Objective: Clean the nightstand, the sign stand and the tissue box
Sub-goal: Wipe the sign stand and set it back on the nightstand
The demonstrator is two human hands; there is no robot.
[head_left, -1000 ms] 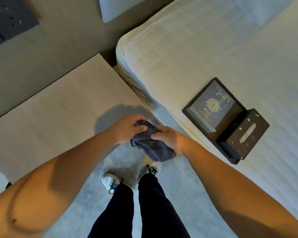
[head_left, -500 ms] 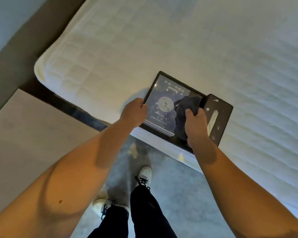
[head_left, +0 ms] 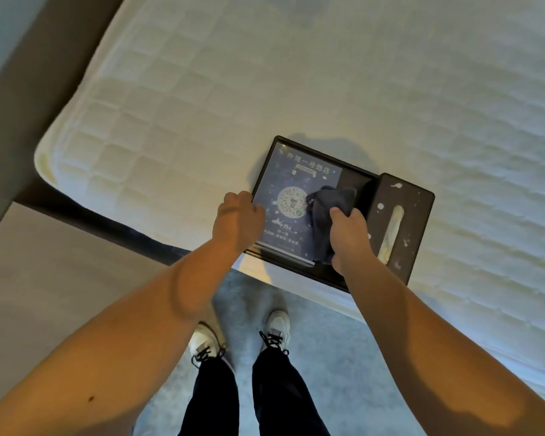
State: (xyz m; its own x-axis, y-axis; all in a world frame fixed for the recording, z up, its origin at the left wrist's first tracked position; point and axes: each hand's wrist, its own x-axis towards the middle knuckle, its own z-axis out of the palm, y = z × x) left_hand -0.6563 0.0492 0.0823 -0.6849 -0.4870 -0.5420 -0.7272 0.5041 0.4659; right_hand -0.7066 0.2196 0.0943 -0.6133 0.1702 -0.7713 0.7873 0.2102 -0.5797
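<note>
Left hand (head_left: 238, 221) pins sign stand (head_left: 291, 199) edge; right hand (head_left: 350, 237) clutches cloth (head_left: 328, 215), wipe flat (tissue box (head_left: 400, 221) beside).

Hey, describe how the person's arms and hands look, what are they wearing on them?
Both arms are bare to the edge of the view, no sleeves showing. The left hand and right hand wear no gloves, and no watch, bracelet or ring shows. The left forearm bears one small dark mark.

The quilted white fabric mattress (head_left: 296, 89) looks soft and matt. The black sign stand (head_left: 288, 196) has a glossy, smooth face; the dark blue cloth (head_left: 328, 212) is limp and matt; the pale wood-grain tabletop (head_left: 60, 278) is matt.
</note>
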